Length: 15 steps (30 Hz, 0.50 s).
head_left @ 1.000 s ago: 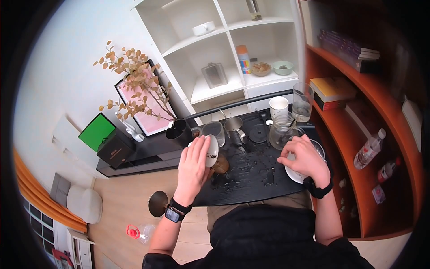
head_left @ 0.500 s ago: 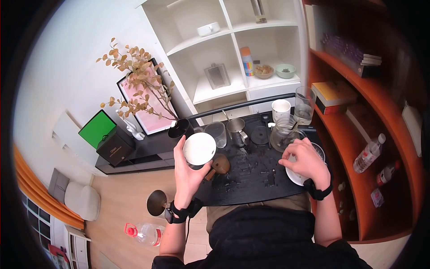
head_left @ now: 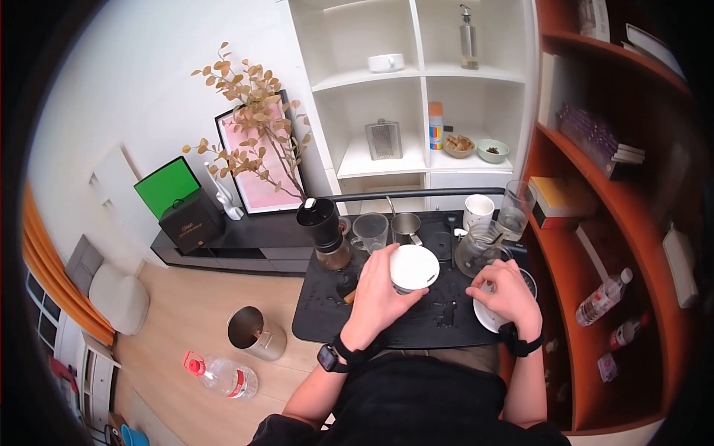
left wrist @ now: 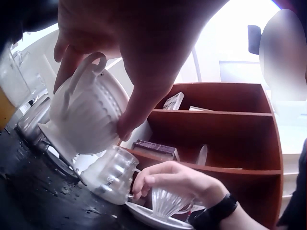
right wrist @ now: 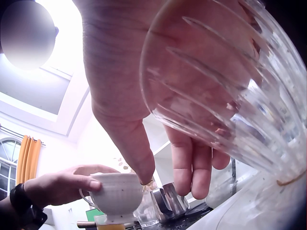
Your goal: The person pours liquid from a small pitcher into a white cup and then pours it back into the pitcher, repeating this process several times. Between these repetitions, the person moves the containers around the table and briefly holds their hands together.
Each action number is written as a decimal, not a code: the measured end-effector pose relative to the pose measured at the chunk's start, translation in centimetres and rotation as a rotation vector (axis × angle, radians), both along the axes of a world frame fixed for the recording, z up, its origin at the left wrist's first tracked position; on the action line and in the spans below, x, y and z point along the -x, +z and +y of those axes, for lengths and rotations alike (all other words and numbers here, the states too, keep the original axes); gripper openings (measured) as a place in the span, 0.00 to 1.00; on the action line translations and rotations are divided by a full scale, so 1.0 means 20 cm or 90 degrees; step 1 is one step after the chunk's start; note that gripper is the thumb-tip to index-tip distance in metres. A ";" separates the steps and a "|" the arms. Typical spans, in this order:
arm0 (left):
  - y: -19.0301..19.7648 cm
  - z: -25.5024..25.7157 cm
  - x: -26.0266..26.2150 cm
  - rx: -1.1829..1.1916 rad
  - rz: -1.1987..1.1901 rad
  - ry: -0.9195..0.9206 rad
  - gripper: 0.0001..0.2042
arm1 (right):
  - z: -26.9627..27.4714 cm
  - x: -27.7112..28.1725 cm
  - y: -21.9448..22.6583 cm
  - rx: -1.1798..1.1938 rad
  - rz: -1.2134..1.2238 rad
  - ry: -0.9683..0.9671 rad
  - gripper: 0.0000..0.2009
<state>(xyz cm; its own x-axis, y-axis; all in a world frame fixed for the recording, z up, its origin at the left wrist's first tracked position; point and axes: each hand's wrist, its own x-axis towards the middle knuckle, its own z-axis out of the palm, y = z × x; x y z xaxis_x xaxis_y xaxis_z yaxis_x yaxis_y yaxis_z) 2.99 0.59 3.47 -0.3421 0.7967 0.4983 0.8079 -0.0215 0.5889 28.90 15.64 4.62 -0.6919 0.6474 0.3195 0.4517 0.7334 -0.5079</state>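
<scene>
My left hand (head_left: 378, 293) grips a white cup (head_left: 414, 267) above the middle of the black table (head_left: 316, 316); a few dark bits show at its rim. In the left wrist view the cup (left wrist: 88, 112) has a looped handle and ribbed sides, with thumb and fingers around it. The right hand (head_left: 507, 293) hangs with loosely bent fingers over a white saucer (head_left: 487, 316). Beside that hand, the right wrist view shows a clear ribbed glass dripper (right wrist: 230, 91) close up, and thumb and fingers apart with nothing seen between them.
A grinder (head_left: 335, 253), glass mug (head_left: 370, 232), metal pitcher (head_left: 406, 225), glass server (head_left: 474, 253), paper cup (head_left: 478, 211) and tall glass (head_left: 513, 219) stand along the table's back. Dark wet marks lie on the tabletop. A metal canister (head_left: 268, 346) and plastic bottle (head_left: 223, 377) are on the floor.
My left hand has moved right with the cup, from the table's left side to over its middle, and turned the cup from its steep tilt. The head view has shifted; the right hand stays by the saucer.
</scene>
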 end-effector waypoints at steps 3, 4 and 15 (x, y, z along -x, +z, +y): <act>-0.08 0.05 0.02 -0.018 0.058 -0.002 0.47 | 0.01 0.00 -0.01 -0.002 0.004 0.016 0.11; -0.10 0.05 0.03 -0.023 0.059 0.000 0.47 | 0.02 0.00 -0.02 -0.007 0.004 0.017 0.11; -0.22 0.05 0.07 -0.015 0.219 0.060 0.51 | 0.02 0.00 -0.03 0.008 -0.009 0.010 0.11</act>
<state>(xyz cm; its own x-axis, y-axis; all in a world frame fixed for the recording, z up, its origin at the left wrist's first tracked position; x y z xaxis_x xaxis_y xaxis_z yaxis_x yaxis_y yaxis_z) 1.62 1.65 -0.86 -0.2225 0.7561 0.6155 0.9579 0.0519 0.2824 28.89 16.14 4.11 -0.7066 0.6403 0.3013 0.4469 0.7339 -0.5115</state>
